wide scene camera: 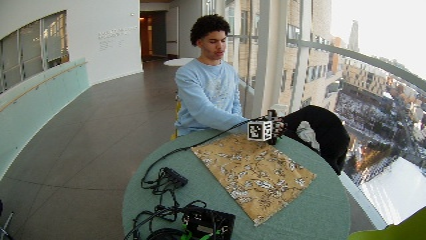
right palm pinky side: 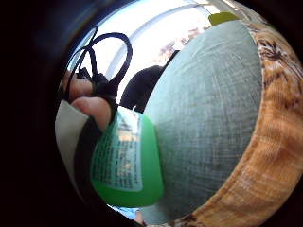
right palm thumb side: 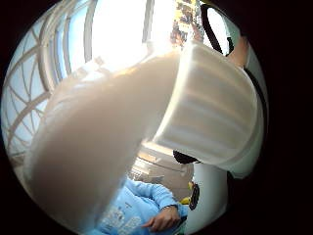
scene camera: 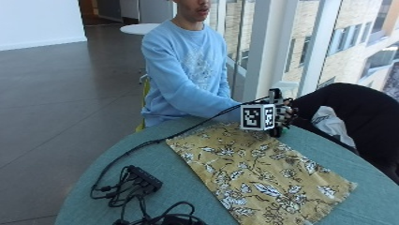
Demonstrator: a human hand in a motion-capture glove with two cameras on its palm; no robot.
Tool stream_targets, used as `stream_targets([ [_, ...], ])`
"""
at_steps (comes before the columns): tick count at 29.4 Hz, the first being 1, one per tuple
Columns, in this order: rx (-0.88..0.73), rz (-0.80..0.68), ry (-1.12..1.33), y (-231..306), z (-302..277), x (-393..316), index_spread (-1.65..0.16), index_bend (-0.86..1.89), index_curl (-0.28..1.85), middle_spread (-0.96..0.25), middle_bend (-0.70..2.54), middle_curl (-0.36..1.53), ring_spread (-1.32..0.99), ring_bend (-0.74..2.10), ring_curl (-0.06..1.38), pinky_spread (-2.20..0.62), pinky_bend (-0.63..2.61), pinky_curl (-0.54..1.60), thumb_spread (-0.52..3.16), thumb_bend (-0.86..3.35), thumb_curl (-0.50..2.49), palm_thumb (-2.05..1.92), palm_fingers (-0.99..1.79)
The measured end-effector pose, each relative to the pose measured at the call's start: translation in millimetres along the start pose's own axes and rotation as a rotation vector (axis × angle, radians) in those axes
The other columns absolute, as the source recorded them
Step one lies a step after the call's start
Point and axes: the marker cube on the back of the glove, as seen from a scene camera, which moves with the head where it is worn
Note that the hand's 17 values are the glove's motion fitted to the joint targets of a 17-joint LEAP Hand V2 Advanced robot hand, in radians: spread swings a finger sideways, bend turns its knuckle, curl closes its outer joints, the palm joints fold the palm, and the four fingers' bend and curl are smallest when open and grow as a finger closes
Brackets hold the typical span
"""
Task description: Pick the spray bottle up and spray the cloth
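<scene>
A person sits at a round teal worktop (scene camera: 349,197) with the right arm stretched forward, the gloved right hand (scene camera: 284,118) raised just above the far edge of a yellow floral cloth (scene camera: 259,173) spread flat. The fingers curl round a green spray bottle (right palm pinky side: 128,161), its white trigger head (right palm thumb side: 210,117) close to the palm. In the outside view the bottle is mostly hidden and appears upright. A black cable hub (scene camera: 144,178) lies beside the cloth.

Bare table (scene camera: 349,154) right of the cloth (scene camera: 262,173); hub (scene camera: 144,177) on the left, dark jacket (scene camera: 355,112) behind.
</scene>
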Motion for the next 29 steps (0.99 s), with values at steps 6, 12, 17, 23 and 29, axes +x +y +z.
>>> stream_targets([
  [6, -0.009, 0.008, -0.001, 2.9, -3.6, 1.8, -0.25, 0.13, 0.41, -0.10, 0.19, 0.43, -0.07, 0.45, 0.37, 0.04, 0.24, 0.37, 0.79, -0.03, 0.64, 0.94, 1.09],
  [12, 0.006, -0.032, 0.051, 17.3, -25.0, -10.5, -0.30, 0.01, 0.33, -0.10, 0.25, 0.45, -0.09, 0.48, 0.38, 0.05, 0.24, 0.37, 0.90, -0.03, 0.61, 0.90, 0.95],
  [17, 0.007, -0.073, 0.154, 40.3, -66.2, -27.5, -0.31, 0.04, 0.29, -0.10, 0.26, 0.45, -0.10, 0.48, 0.39, 0.06, 0.26, 0.38, 0.96, -0.03, 0.58, 0.88, 0.90],
  [23, 0.076, -0.088, 0.280, 78.3, -126.7, -49.0, -0.32, 0.09, 0.26, -0.09, 0.27, 0.45, -0.10, 0.48, 0.38, 0.07, 0.24, 0.37, 1.00, -0.03, 0.56, 0.86, 0.92],
  [29, 0.101, -0.063, 0.563, 138.3, -189.4, -63.4, -0.32, 0.10, 0.26, -0.09, 0.27, 0.45, -0.09, 0.46, 0.37, 0.08, 0.22, 0.36, 1.03, -0.03, 0.53, 0.83, 0.93],
])
